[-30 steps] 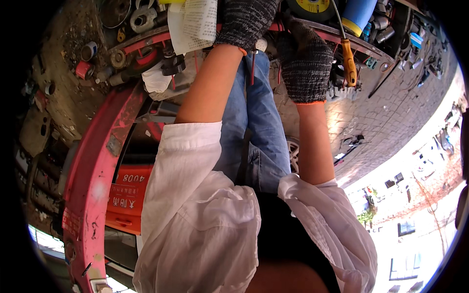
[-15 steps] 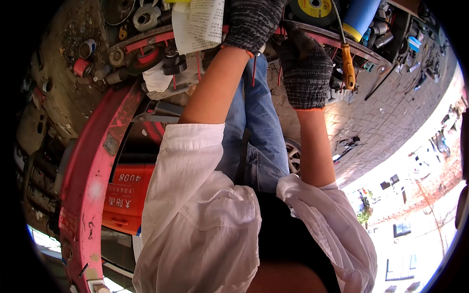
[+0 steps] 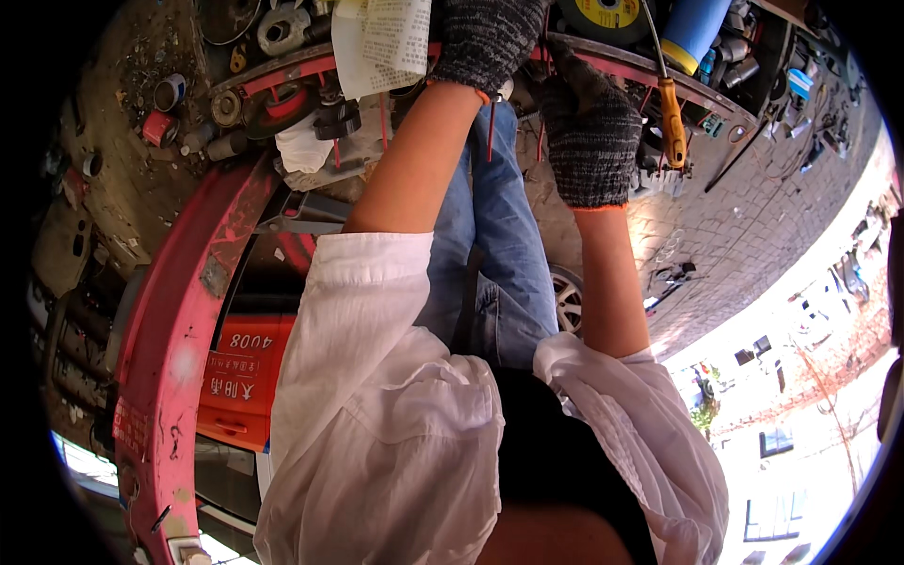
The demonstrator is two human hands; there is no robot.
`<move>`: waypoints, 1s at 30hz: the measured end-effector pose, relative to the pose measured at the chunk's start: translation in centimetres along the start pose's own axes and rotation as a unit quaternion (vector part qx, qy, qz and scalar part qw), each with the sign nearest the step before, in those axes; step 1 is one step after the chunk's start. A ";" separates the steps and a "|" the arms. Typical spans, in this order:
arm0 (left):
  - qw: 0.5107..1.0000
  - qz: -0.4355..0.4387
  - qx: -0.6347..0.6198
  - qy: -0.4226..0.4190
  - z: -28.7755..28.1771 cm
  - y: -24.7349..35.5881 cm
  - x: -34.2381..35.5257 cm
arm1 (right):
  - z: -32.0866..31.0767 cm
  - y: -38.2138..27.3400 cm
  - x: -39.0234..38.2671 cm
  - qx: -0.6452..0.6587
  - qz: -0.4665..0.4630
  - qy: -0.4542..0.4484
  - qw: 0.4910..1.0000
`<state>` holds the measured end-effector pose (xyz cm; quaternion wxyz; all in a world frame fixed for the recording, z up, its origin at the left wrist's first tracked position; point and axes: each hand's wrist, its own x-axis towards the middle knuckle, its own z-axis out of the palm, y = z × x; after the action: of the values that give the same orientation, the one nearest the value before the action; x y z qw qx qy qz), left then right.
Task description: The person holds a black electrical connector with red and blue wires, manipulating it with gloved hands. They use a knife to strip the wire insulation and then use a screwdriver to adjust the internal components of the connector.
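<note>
Both my hands wear dark grey knitted gloves with orange cuffs. My left hand (image 3: pixel 490 42) is over the near edge of a red-rimmed metal tray (image 3: pixel 292 70); its fingers run past the top of the picture. A printed white paper sheet (image 3: pixel 381 47) hangs over the rim just left of it. At the same rim, to the right, my right hand (image 3: pixel 595 141) is closed with its thumb pointing away from me. What it grips is hidden beneath the glove. Beside it a screwdriver (image 3: pixel 671 122) with an orange-yellow handle leans over the rim. A yellow-and-black abrasive disc (image 3: pixel 607 13) lies in the tray beyond.
A blue cylinder (image 3: pixel 695 36) and metal parts fill the tray's right side. Under the left rim are a black ring (image 3: pixel 336 122) and a white cloth (image 3: pixel 301 148). A red beam (image 3: pixel 160 358) stands at my left, with an orange box (image 3: pixel 247 377) beside it.
Both hands have shifted very slightly. The paper sheet has moved up a little, and a yellow thing at the top edge has gone out of view.
</note>
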<state>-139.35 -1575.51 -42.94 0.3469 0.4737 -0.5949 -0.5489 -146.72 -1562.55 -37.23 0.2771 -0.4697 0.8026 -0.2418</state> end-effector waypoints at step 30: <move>0.993 0.008 -0.103 0.059 0.7 -0.1 -0.4 | -1.1 -0.1 0.4 -0.104 -0.024 -0.037 0.994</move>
<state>-139.92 -1574.88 -43.07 0.4334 0.4620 -0.5172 -0.5755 -147.58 -1562.83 -36.47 0.2504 -0.5236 0.8011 -0.1460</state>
